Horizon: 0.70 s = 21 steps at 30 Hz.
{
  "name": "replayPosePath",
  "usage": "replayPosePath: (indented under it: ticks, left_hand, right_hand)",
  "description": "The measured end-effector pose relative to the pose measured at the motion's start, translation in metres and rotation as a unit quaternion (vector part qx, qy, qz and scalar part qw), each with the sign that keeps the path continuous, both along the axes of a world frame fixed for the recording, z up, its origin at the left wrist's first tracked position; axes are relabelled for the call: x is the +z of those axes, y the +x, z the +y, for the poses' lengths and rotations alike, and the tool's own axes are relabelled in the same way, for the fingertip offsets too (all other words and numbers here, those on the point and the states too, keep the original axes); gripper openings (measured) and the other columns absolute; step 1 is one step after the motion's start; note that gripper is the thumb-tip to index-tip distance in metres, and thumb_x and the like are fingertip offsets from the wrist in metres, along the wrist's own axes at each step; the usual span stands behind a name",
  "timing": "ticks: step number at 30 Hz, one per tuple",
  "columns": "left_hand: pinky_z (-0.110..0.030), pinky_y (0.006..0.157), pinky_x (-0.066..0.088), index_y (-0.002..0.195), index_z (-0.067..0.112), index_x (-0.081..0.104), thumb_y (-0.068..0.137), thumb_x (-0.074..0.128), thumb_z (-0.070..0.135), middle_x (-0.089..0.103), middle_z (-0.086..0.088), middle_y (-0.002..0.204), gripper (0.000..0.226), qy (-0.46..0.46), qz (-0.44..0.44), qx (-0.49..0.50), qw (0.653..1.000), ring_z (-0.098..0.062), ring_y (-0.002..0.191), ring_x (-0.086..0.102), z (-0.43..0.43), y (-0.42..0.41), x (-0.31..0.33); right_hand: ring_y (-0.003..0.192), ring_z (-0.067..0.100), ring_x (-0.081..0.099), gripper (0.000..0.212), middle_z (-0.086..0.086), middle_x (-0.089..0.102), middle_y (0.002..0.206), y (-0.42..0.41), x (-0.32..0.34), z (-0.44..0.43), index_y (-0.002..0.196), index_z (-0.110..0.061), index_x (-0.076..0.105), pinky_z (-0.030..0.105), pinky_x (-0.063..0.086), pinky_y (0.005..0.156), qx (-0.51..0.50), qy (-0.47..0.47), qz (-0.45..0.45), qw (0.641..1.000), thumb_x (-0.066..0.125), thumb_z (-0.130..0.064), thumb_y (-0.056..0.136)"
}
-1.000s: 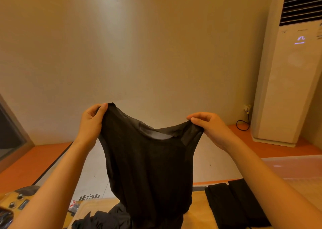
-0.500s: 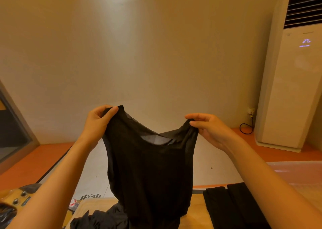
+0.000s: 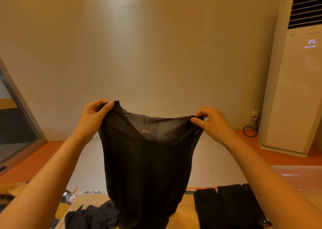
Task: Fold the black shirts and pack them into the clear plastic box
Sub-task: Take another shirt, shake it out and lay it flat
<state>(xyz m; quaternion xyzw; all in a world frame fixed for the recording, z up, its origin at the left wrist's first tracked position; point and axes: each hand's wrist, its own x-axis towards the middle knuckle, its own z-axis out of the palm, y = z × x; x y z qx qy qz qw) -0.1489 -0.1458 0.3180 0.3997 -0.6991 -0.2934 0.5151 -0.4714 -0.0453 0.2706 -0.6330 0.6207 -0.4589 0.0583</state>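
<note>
forearms (image 3: pixel 52 173) — bare to frame edge | left hand (image 3: pixel 92 119) bare | right hand (image 3: pixel 215 124) bare

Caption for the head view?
Left hand and right hand hold a black shirt up by its shoulders, folded shirts lying nearby.

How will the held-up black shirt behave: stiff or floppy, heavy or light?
Probably floppy: the black shirt hangs limp between the left hand and right hand. Likely light: its upper fabric looks sheer, and fingertip pinches carry it.
</note>
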Motion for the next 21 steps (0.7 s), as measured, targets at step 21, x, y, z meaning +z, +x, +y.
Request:
replayPosePath:
  ticks: [21]
  left_hand:
    - [-0.040,0.075,0.053,0.096,0.016,0.062,0.099,0.052,0.026,0.065,-0.012,0.090,0.014,-0.178,-0.047,0.067,0.981,-0.029,0.089,0.064,0.017,0.016,0.081]
  right_hand:
    - [0.079,0.004,0.055,0.019,-0.008,0.059,0.083,0.021,0.141,0.000,0.093,-0.013,0.062,0.009,0.042,0.063,0.025,-0.205,-0.119,0.971,0.053,-0.029,0.098]
